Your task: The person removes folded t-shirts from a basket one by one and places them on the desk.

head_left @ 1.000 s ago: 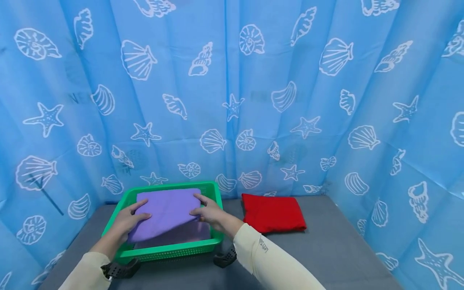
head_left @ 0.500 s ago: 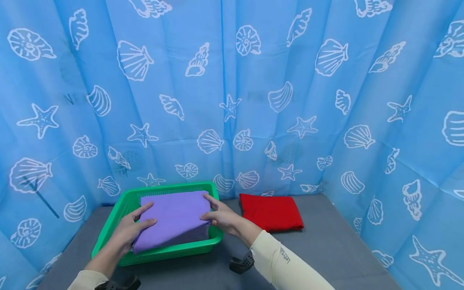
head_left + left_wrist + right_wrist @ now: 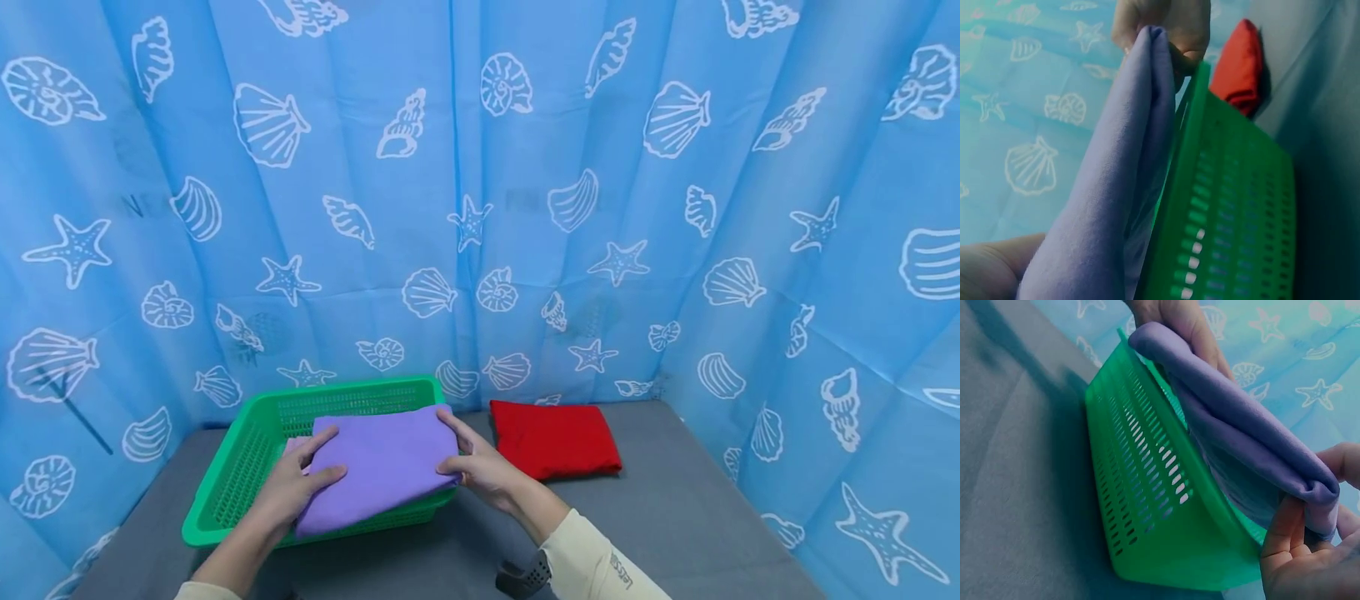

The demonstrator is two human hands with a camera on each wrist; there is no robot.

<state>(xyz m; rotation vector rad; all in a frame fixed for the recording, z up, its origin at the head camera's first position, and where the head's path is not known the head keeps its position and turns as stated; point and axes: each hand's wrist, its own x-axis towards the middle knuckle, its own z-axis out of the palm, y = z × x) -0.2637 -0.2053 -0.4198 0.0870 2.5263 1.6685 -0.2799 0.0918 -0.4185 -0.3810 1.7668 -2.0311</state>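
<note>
A folded purple cloth (image 3: pixel 386 462) is held by both hands over the front right part of a green plastic basket (image 3: pixel 225 492). My left hand (image 3: pixel 296 483) grips the cloth's left edge, thumb on top. At the right edge, my right hand (image 3: pixel 483 467) pinches the folded layers between thumb and fingers, as the right wrist view shows. The left wrist view has the cloth (image 3: pixel 1107 169) tilted above the basket's rim, its layers hanging together. A small patch of pale pink cloth (image 3: pixel 296 444) shows inside the basket beside the purple one; the rest is hidden.
A folded red cloth (image 3: pixel 555 440) lies on the grey table (image 3: pixel 660 500) to the right of the basket. A blue curtain with white shells (image 3: pixel 480 208) hangs behind and along both sides. A black wrist strap piece (image 3: pixel 521 575) hangs below the right sleeve.
Both hands have carried the purple cloth rightward and towards the front of the basket, uncovering its back left inside. The view has turned slightly right. The red cloth stays in place.
</note>
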